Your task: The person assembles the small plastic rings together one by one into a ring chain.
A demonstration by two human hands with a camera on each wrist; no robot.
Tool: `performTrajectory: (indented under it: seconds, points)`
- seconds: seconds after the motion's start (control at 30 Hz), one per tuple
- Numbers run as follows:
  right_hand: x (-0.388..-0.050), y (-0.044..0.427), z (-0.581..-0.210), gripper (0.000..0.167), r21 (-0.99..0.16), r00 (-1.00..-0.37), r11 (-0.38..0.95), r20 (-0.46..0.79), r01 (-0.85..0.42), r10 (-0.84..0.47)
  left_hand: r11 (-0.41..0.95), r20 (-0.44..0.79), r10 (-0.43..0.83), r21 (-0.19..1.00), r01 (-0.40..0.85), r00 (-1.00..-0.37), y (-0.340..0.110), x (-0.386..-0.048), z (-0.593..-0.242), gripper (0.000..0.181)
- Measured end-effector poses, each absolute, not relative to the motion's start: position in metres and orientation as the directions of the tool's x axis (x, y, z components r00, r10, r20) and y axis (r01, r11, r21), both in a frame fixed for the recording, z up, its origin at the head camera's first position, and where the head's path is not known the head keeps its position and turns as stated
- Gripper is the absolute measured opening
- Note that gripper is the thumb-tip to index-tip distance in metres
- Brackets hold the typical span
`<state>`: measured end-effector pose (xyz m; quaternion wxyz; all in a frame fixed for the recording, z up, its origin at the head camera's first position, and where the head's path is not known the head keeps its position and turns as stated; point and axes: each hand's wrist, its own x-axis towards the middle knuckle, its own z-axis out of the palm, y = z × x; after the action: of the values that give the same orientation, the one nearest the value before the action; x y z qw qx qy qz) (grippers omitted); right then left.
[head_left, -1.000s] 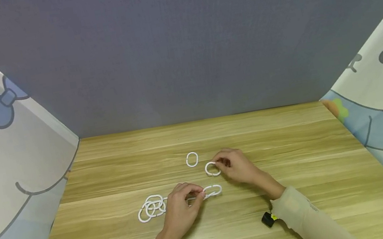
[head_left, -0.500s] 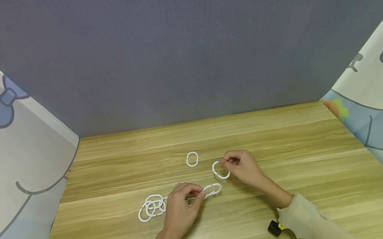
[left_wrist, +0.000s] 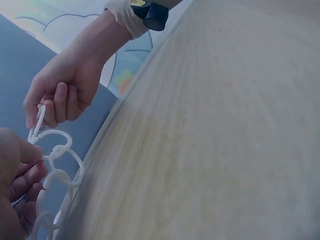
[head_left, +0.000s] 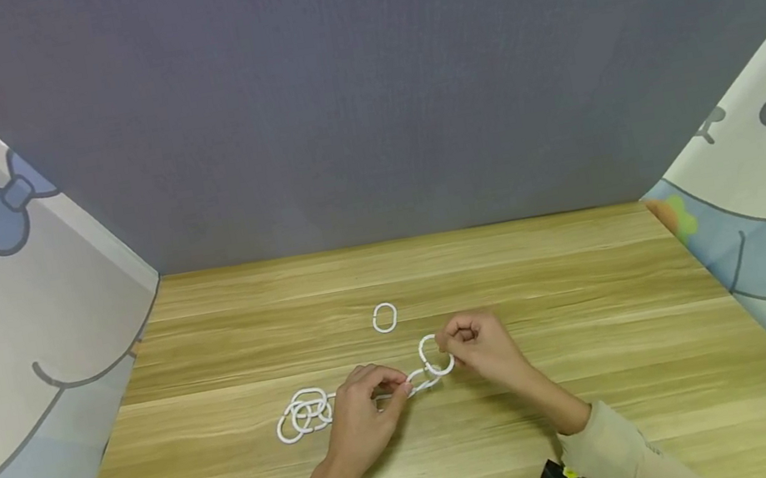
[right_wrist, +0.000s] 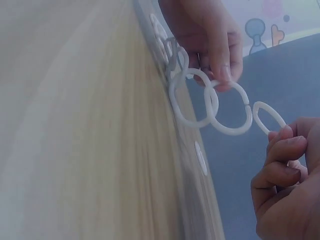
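Note:
My left hand (head_left: 367,415) pinches the end ring of a chain of white plastic links (head_left: 310,410) between thumb and fingertips. That end ring (right_wrist: 228,131) has a small gap in its side, seen in the right wrist view, and hooks through the ring behind it. A single white link (head_left: 422,348) is pinched by my right hand (head_left: 480,345), and its edge meets the end ring near that gap. Whether the two are hooked together I cannot tell. Part of the chain is hidden behind my left hand.
Another loose white link (head_left: 384,318) lies on the wooden table (head_left: 586,272) behind the hands. A grey panel (head_left: 373,88) rises at the table's back edge, with printed cartoon sheets (head_left: 66,343) at both sides. A black wrist camera (head_left: 554,477) hangs by the right sleeve.
My right hand first drew back to the right with its link and turned it, then came forward and down to the chain's end ring. My left hand has stayed in place.

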<state>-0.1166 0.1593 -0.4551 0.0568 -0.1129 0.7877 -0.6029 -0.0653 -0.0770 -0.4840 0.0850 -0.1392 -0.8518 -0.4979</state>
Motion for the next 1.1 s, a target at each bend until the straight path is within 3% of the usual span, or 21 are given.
performTrajectory:
  seconds: [0.47,0.77,1.1]
  points:
    - [-0.11,0.156,-0.458,0.015,-0.955,-0.966,0.287,-0.004,-0.073,-0.26,0.464,0.311,0.155,0.815,0.347,-0.938,-0.076,-0.066,-0.486,0.013]
    - [-0.11,0.161,-0.464,0.015,-0.973,-0.971,0.227,-0.023,-0.032,-0.238,0.464,0.318,0.154,0.813,0.353,-0.935,-0.076,-0.066,-0.485,0.013]
    - [-0.108,0.173,-0.471,0.01,-0.981,-0.94,0.187,-0.01,-0.058,-0.342,0.477,0.278,0.189,0.812,0.335,-0.942,-0.079,-0.066,-0.484,0.013]
